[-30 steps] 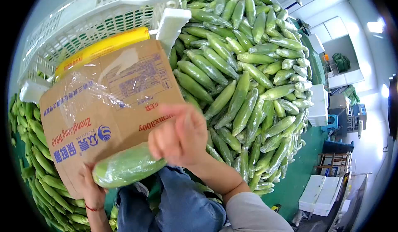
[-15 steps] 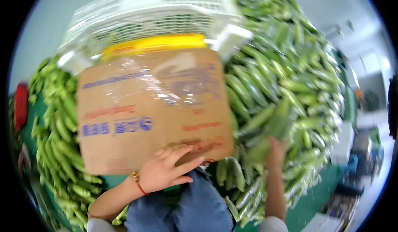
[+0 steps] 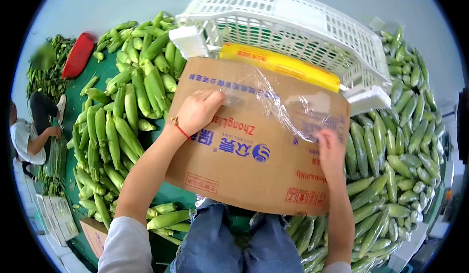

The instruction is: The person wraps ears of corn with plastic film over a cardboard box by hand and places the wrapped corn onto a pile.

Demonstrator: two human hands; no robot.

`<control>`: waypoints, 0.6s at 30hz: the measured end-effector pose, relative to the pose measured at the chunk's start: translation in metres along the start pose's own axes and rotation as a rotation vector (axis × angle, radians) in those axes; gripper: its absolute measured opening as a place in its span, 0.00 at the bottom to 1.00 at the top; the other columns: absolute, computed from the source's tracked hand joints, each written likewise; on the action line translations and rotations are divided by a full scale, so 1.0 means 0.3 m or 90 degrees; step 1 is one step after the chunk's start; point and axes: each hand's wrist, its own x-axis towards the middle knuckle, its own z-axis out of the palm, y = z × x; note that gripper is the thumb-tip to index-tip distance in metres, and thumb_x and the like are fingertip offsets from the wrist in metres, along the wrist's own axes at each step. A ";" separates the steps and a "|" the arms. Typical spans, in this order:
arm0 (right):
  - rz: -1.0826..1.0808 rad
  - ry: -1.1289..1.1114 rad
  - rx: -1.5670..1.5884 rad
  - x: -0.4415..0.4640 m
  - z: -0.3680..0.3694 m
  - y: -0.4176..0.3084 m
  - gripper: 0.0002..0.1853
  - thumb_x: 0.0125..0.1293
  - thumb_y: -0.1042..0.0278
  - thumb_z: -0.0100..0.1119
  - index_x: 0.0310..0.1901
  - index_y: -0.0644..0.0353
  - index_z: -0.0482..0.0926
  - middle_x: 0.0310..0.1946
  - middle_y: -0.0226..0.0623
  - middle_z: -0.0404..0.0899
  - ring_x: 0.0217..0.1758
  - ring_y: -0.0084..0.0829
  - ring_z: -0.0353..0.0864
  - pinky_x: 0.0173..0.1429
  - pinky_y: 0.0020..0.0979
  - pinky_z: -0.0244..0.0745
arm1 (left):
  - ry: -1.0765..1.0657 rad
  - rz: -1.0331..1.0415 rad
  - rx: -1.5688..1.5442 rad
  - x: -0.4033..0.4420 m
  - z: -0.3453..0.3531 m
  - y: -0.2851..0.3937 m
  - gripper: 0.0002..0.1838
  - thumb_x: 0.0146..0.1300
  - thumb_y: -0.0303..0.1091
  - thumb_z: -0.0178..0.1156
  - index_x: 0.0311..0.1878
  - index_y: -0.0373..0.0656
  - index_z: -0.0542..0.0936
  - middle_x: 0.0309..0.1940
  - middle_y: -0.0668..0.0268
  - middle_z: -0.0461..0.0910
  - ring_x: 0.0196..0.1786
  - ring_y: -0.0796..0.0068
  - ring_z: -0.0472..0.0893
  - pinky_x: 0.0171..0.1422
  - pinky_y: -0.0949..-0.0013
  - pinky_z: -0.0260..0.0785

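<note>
Clear plastic film [image 3: 276, 104] runs from the yellow roll [image 3: 278, 65] over a printed cardboard sheet [image 3: 239, 175] in front of my knees. My left hand [image 3: 200, 109] is closed at the film's left end, fingers curled down against the cardboard. At the right, my right hand [image 3: 332, 151] pinches the film's loose edge near the cardboard's side. The front edge of the film hangs wrinkled between both hands. Left of the cardboard lie unwrapped corn ears [image 3: 129, 107] in green husks; at the right is a heap of film-wrapped corn ears [image 3: 376, 151].
A white plastic crate [image 3: 293, 24] stands on its side behind the roll, with white foam blocks [image 3: 188, 41] at the roll's ends. Farther left are a red scoop-like container [image 3: 78, 55], a seated person [image 3: 31, 136] and another white crate [image 3: 58, 217]. The floor [image 3: 166, 195] is green.
My left hand has gone from spread over the cardboard to closed at the film. My right hand has left the wrapped corn for the film's right side. The view has swung left.
</note>
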 end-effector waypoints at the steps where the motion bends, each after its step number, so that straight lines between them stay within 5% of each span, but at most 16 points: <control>1: -0.001 0.047 -0.019 -0.014 -0.021 0.002 0.08 0.65 0.71 0.62 0.44 0.62 0.80 0.41 0.43 0.82 0.42 0.38 0.82 0.50 0.32 0.76 | 0.036 -0.060 -0.043 -0.029 -0.024 -0.005 0.05 0.60 0.24 0.60 0.39 0.41 0.76 0.37 0.58 0.81 0.44 0.54 0.81 0.49 0.60 0.74; 3: 0.082 0.106 0.043 -0.124 -0.094 -0.029 0.05 0.67 0.74 0.58 0.42 0.64 0.78 0.34 0.38 0.81 0.36 0.26 0.79 0.45 0.27 0.75 | 0.094 -0.187 -0.134 -0.155 -0.089 0.033 0.04 0.59 0.22 0.59 0.35 0.41 0.76 0.31 0.60 0.80 0.38 0.55 0.82 0.42 0.59 0.75; 4: 0.036 0.073 -0.012 -0.199 -0.139 0.024 0.05 0.67 0.75 0.56 0.42 0.65 0.77 0.33 0.36 0.79 0.36 0.24 0.78 0.44 0.26 0.74 | -0.036 -0.175 0.036 -0.205 -0.144 0.070 0.08 0.54 0.18 0.57 0.36 0.41 0.76 0.32 0.60 0.79 0.37 0.55 0.82 0.40 0.61 0.75; 5: -0.055 0.076 0.000 -0.267 -0.147 0.044 0.04 0.67 0.77 0.55 0.41 0.65 0.76 0.34 0.37 0.79 0.35 0.25 0.78 0.43 0.28 0.75 | 0.094 0.045 -0.014 -0.281 -0.145 0.065 0.13 0.49 0.16 0.58 0.38 0.42 0.76 0.31 0.62 0.79 0.36 0.57 0.82 0.40 0.63 0.75; 8: 0.052 -0.059 -0.014 -0.465 -0.178 -0.034 0.02 0.66 0.79 0.55 0.39 0.64 0.76 0.34 0.43 0.79 0.36 0.35 0.81 0.43 0.31 0.75 | 0.092 0.047 -0.102 -0.506 -0.207 0.186 0.12 0.51 0.15 0.59 0.37 0.42 0.76 0.32 0.63 0.79 0.37 0.58 0.83 0.40 0.61 0.77; 11: -0.053 -0.171 -0.070 -0.563 -0.147 -0.088 0.02 0.65 0.79 0.55 0.37 0.63 0.75 0.32 0.44 0.78 0.34 0.40 0.80 0.42 0.33 0.74 | 0.073 0.009 -0.097 -0.775 -0.146 0.282 0.11 0.53 0.16 0.59 0.39 0.41 0.75 0.32 0.60 0.79 0.37 0.58 0.83 0.39 0.61 0.77; 13: -0.009 -0.174 -0.080 -0.608 -0.120 -0.055 0.01 0.64 0.79 0.56 0.36 0.63 0.75 0.31 0.43 0.77 0.34 0.42 0.79 0.41 0.35 0.73 | -0.004 -0.091 -0.079 -1.003 -0.065 0.319 0.09 0.56 0.29 0.62 0.40 0.41 0.77 0.37 0.60 0.79 0.41 0.57 0.82 0.47 0.58 0.77; 16: 0.048 -0.207 -0.069 -0.578 -0.118 -0.082 0.01 0.64 0.79 0.56 0.35 0.63 0.75 0.31 0.43 0.77 0.35 0.43 0.78 0.42 0.37 0.72 | -0.319 -0.355 0.047 -1.309 0.018 0.303 0.22 0.57 0.39 0.67 0.53 0.42 0.75 0.48 0.59 0.78 0.52 0.59 0.79 0.53 0.58 0.74; 17: 0.065 -0.222 -0.058 -0.562 -0.117 -0.101 0.01 0.64 0.79 0.56 0.35 0.63 0.75 0.31 0.43 0.77 0.36 0.43 0.78 0.42 0.37 0.72 | -0.449 -0.488 0.102 -1.409 0.021 0.302 0.38 0.53 0.52 0.68 0.64 0.43 0.70 0.54 0.60 0.75 0.59 0.59 0.75 0.61 0.54 0.68; 18: 0.027 -0.210 -0.095 -0.555 -0.111 -0.105 0.01 0.64 0.78 0.55 0.35 0.63 0.74 0.30 0.43 0.76 0.34 0.43 0.77 0.41 0.37 0.71 | -0.458 -0.447 0.162 -1.466 0.018 0.307 0.41 0.53 0.53 0.68 0.66 0.44 0.68 0.53 0.60 0.74 0.59 0.60 0.74 0.62 0.54 0.66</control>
